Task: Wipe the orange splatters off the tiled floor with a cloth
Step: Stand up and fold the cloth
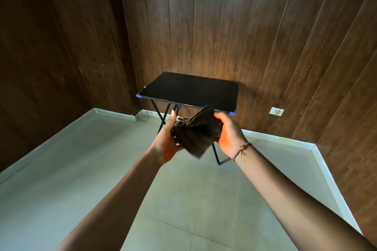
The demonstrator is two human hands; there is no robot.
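A dark brown cloth [196, 131] is held up in the air between both hands, in front of me at about waist height. My left hand [168, 138] grips its left side, thumb raised. My right hand [230, 133] grips its right side; a red thread bracelet sits on that wrist. The cloth is bunched and folded, one corner hanging down. The pale grey tiled floor [183, 199] spreads below my arms. No orange splatters show on the visible tiles.
A small black folding table [189, 89] with blue corner caps and crossed legs stands against the dark wood-panelled wall [224, 26]. A white skirting [285, 139] runs along the wall base. A wall socket [276, 111] sits low at the right.
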